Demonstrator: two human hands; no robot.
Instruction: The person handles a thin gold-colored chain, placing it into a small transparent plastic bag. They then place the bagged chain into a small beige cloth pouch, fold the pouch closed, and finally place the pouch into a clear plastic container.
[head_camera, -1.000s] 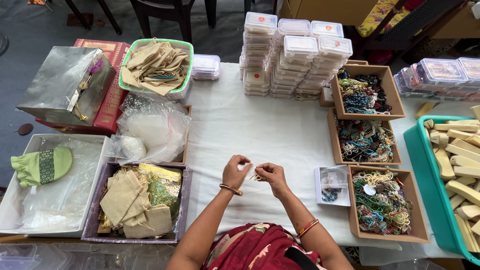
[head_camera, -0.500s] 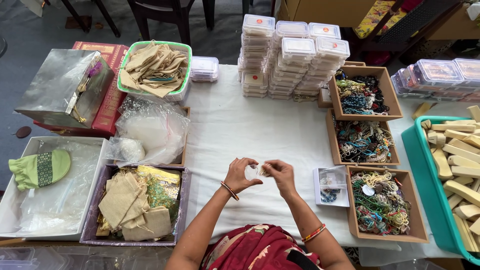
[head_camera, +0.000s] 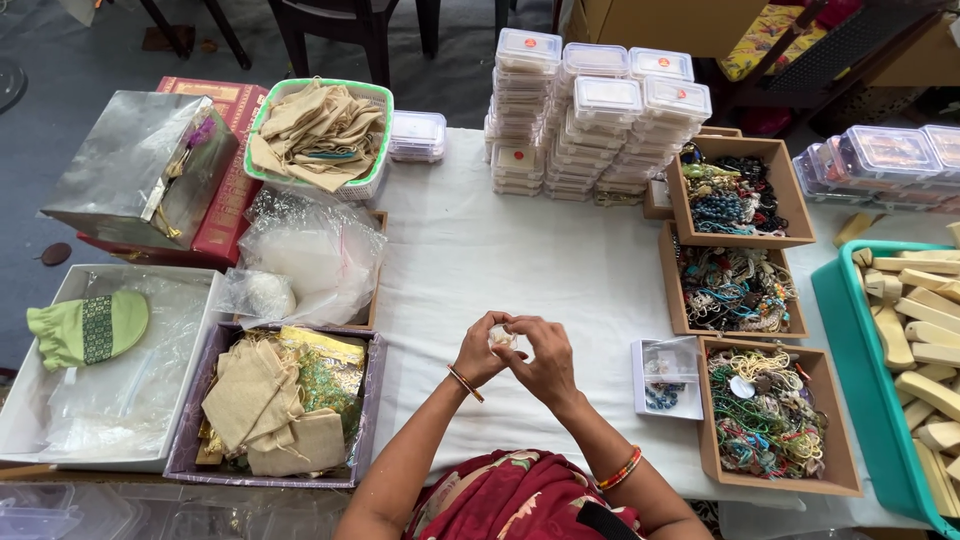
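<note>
Fingers of both hands meet over the middle of the tabletop (head_camera: 470, 250), pinching one small pale object (head_camera: 501, 338) between them. The left hand (head_camera: 481, 348) curls closed around its near side, a thin bangle on the wrist; the right hand (head_camera: 541, 362) closes on it from the other side, with orange bangles further up that arm. What the little object is cannot be told, as the fingers hide most of it. It is held just above the white cloth, close to the person's body.

Just to the right of the hands stands a small clear box (head_camera: 665, 376) with dark beads inside. Beyond it, three brown trays (head_camera: 762, 418) of mixed bead strings line up in a column. A teal tub (head_camera: 856, 360) of pale wooden pieces sits at the far right. To the left, a purple tray (head_camera: 190, 440) holds beige cloth pouches, and a green basket (head_camera: 320, 135) holds more. Stacks of clear lidded boxes (head_camera: 590, 120) stand at the far edge.
</note>
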